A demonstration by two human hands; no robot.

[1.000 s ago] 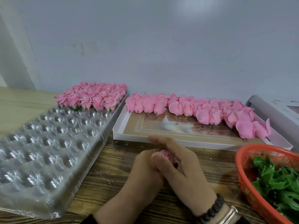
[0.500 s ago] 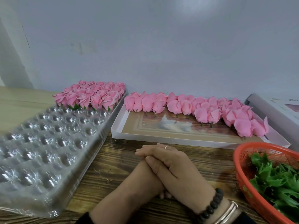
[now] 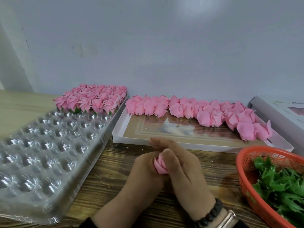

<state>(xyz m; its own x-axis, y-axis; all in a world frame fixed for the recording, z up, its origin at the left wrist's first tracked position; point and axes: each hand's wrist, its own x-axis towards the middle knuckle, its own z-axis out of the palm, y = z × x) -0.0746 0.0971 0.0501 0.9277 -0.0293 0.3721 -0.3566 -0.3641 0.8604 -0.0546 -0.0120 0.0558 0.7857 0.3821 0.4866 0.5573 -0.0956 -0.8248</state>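
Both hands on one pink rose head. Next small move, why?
Probably the right hand reaches into the orange basket for a green leaf piece: the held rose shows no green, while roses in the clear tray have green bases.

You hold a pink rose (image 3: pixel 160 165); a clear dimpled tray (image 3: pixel 49 145), orange mesh basket (image 3: pixel 245 163) of green leaves (image 3: pixel 279 183), and brown-grained table (image 3: pixel 115 183) surround you.
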